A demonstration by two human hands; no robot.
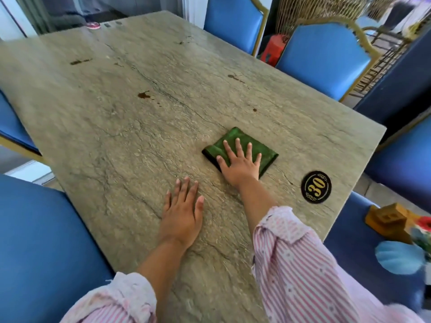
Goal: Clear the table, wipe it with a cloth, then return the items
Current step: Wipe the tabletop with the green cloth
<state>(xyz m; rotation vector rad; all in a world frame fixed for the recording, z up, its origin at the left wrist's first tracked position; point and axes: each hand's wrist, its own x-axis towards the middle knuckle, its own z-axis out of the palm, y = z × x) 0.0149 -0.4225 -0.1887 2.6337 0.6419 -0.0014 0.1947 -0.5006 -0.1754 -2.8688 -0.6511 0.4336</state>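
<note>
A folded green cloth (235, 138) lies on the grey-green stone table (130, 127), right of the middle. My right hand (240, 163) presses flat on the cloth with its fingers spread and straight. Nearer to me, my left hand (182, 215) rests flat on the bare tabletop, fingers straight, touching nothing else. Dark brown stains mark the table, one (144, 95) near the middle and others (80, 61) farther back. On the chair seat at the lower right sit a brown wooden holder (388, 221), a blue shell-shaped piece (398, 257) and a red flower (424, 223).
A black round badge with a gold "30" (316, 187) is fixed near the table's right edge. Blue padded chairs stand around the table: two at the far right (324, 59), one at the near left (42, 248). A small red-and-white object (93, 25) lies at the far edge.
</note>
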